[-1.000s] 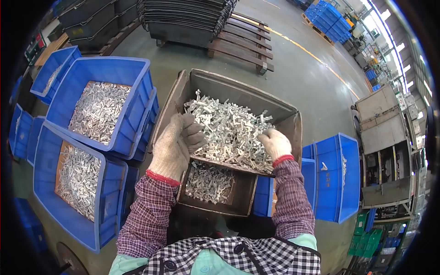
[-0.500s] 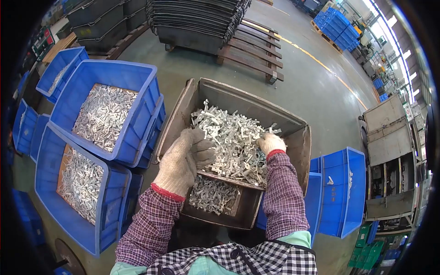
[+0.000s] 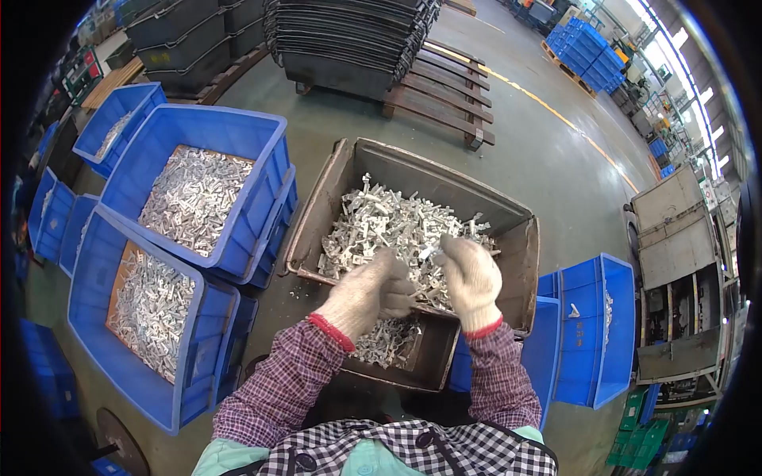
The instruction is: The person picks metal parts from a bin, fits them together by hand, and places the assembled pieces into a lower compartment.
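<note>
A worn grey-brown bin [image 3: 516, 238] holds a heap of small silvery metal parts [image 3: 397, 222]. My left hand [image 3: 369, 292], in a whitish knit glove, is over the bin's near edge with its fingers curled toward the right; what they hold, if anything, is hidden. My right hand [image 3: 470, 278], gloved too, is above the right part of the heap, its fingers bent toward the parts with a small piece at the tips. Below the near edge sits a second dark bin [image 3: 429, 357] with more metal parts, partly covered by my left hand.
Blue crates [image 3: 274, 151] with metal parts stand at the left. More blue crates [image 3: 579, 341] are at the right, beside a grey metal rack [image 3: 675, 238]. Stacked dark bins [image 3: 341, 71] and a wooden pallet [image 3: 444, 99] are at the back.
My left hand has moved right, closer to my right hand. The right hand has lifted off the heap's right side and turned upright. The view has shifted slightly.
</note>
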A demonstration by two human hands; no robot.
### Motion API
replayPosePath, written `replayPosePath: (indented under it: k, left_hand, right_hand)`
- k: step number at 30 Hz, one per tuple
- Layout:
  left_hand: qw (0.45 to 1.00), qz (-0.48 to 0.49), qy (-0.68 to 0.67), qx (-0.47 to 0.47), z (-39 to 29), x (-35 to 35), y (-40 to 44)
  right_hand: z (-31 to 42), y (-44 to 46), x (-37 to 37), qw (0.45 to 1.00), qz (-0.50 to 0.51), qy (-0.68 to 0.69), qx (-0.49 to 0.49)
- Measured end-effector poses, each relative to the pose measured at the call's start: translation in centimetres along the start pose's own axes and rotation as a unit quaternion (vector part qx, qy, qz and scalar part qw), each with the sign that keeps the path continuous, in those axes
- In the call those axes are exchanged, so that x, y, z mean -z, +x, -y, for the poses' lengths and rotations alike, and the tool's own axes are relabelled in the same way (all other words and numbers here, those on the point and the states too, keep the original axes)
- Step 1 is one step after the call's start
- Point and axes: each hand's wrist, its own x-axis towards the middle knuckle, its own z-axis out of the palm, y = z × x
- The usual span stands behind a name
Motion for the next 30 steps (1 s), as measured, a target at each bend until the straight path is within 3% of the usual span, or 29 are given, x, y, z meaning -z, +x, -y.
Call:
replayPosePath:
  k: [3,5,9,10,13,15,20,24,27,30]
  left_hand:
    - [0.996,0.063,-0.001,0.067,-0.4,-0.4,-1.1]
    - [0.996,0.092,-0.02,-0.005,0.0,-0.5,-1.1]
    - [0.988,0.109,0.08,-0.071,-1.0,0.5,-0.9]
    - [0.982,0.057,0.17,-0.063,-1.5,0.4,-1.3]
    - [0.946,0.079,0.299,-0.098,-2.1,-0.4,-2.2]
    - [0.938,0.084,0.32,-0.102,-1.4,-0.4,-2.6]
    - [0.969,0.122,0.217,-0.009,-1.4,-0.1,-3.0]
    - [0.974,0.181,0.137,0.025,-0.1,0.2,-2.0]
    - [0.969,0.191,0.157,0.008,1.5,0.1,-3.1]
    - [0.944,0.18,0.276,-0.004,0.9,-0.9,-6.4]
  right_hand:
    - [5.1,0.1,1.9,0.995,0.022,-0.055,0.076]
    - [6.2,-0.3,2.5,0.993,0.062,-0.069,0.076]
    - [6.4,-2.2,2.1,0.985,0.067,0.124,-0.101]
    - [6.2,-2.9,2.5,0.964,0.085,0.185,-0.169]
    - [7.4,-3.5,4.2,0.893,0.199,0.201,-0.35]
    - [9.0,-2.3,5.2,0.897,0.294,0.126,-0.307]
    - [8.4,-5.1,3.2,0.935,0.214,0.127,-0.252]
    - [7.7,-5.2,4.1,0.901,0.234,0.212,-0.297]
    - [8.8,-6.9,5.9,0.721,0.241,0.407,-0.507]
    - [10.9,-9.1,6.4,0.643,0.153,0.548,-0.513]
